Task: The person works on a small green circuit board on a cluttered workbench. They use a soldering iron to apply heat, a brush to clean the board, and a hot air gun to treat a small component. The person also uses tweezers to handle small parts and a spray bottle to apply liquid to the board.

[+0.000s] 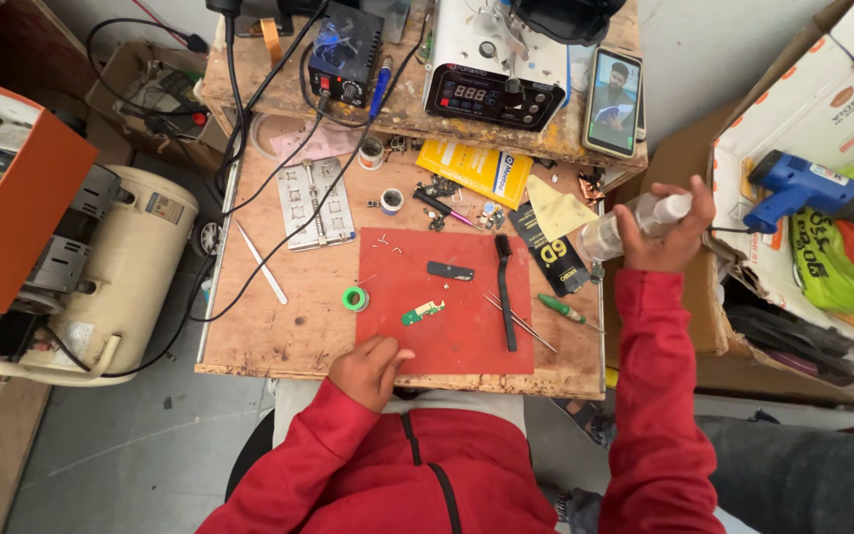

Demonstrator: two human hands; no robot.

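My right hand [666, 232] is raised at the table's right edge, shut on a clear plastic bottle [631, 223] with a white cap. My left hand [368, 368] rests with fingers curled on the near edge of a red work mat [467, 336], holding nothing. On the mat lie a small green circuit board [423, 312], a dark flat part [450, 270] and a black brush [505, 292]. Tweezers [520, 319] and a green-handled screwdriver [561, 310] lie just right of the brush.
A wooden table [279, 336] carries a metal holder plate [315, 202], green tape roll [354, 298], yellow packet [476, 168] and yellow cloth [557, 210]. A raised shelf holds a soldering station [491, 69], a small power unit [345, 51] and a phone [613, 101]. A blue glue gun [811, 188] lies in boxes at right.
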